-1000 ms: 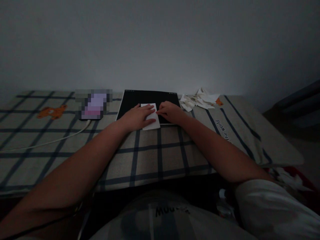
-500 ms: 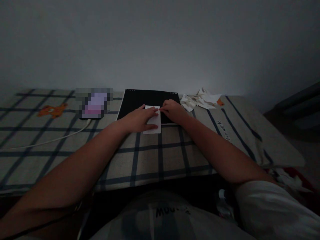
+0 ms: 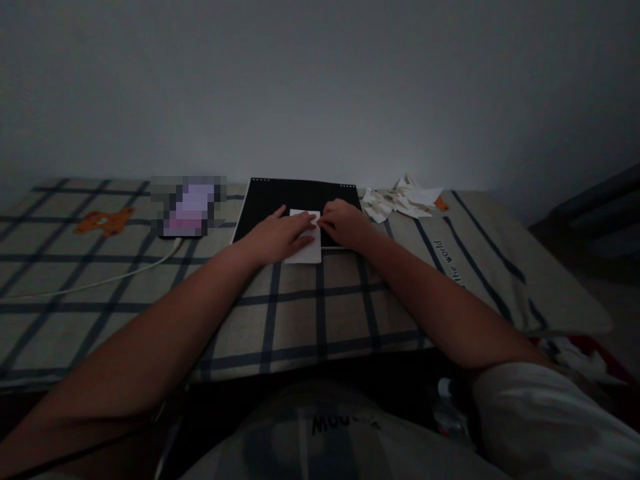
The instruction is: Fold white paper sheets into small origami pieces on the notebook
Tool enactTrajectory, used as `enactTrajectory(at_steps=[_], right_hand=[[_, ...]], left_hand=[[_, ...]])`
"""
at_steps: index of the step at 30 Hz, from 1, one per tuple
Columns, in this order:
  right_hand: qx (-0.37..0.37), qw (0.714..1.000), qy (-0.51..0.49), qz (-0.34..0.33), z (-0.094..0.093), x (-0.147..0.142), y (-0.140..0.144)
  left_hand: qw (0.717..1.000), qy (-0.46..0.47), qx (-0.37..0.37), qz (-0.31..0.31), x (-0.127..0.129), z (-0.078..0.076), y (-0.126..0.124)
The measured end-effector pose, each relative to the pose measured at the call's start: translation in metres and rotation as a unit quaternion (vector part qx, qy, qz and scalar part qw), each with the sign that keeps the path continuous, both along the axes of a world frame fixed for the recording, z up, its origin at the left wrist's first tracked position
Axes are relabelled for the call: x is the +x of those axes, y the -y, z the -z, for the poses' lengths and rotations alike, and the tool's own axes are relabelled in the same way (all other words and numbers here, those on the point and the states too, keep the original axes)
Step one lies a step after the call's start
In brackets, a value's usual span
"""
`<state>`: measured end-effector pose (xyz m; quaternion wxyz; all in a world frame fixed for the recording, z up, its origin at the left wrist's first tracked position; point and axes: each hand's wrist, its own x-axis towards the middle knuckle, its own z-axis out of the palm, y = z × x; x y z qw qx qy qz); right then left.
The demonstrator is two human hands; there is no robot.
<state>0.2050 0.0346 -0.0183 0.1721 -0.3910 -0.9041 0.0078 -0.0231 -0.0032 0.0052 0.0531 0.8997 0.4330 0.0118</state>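
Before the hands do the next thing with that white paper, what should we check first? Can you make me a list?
1. Left hand lies flat on the paper: ok.
2. Right hand touches the paper's right edge: ok.
3. Paper rests fully on the black board: not ok, its near end hangs over onto the checked cloth.
4. Paper scraps lie apart from the hands: ok.
5. White cable lies away from both arms: ok.
6. Fold is sharp and even: cannot tell, the picture is too dark.
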Motion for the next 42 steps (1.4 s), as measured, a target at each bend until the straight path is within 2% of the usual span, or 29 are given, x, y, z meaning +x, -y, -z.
enactTrajectory(at_steps=[7,12,16,20,25,36,42], right_hand=[[-0.004,0.999,0.027,-0.023,-0.006,-0.003,0.007],[-0.001,0.999,0.008,-0.049,-0.003,-0.002,0.004],[0.018,0.999,-0.008,-0.037,0.001,-0.004,0.003],[0.006,0.999,0.006,-0.038,0.0,-0.007,0.004],[-0.002,0.999,0.028,-0.043,-0.006,-0.006,0.008],[-0.023,0.991,0.042,-0.124,-0.022,0.001,0.018],[-0.042,0.986,0.074,-0.143,-0.029,0.001,0.025]], left_hand=[[0.999,-0.002,0.022,-0.034,-0.002,0.003,-0.004],[0.997,0.006,0.043,-0.068,-0.005,0.005,-0.006],[0.997,0.009,0.036,-0.061,-0.006,0.005,-0.008],[0.997,0.008,0.033,-0.062,-0.005,0.005,-0.008],[0.997,0.016,0.024,-0.074,-0.005,0.005,-0.006],[0.996,0.03,0.017,-0.084,-0.006,0.007,-0.007],[0.996,0.037,0.023,-0.082,-0.006,0.01,-0.009]])
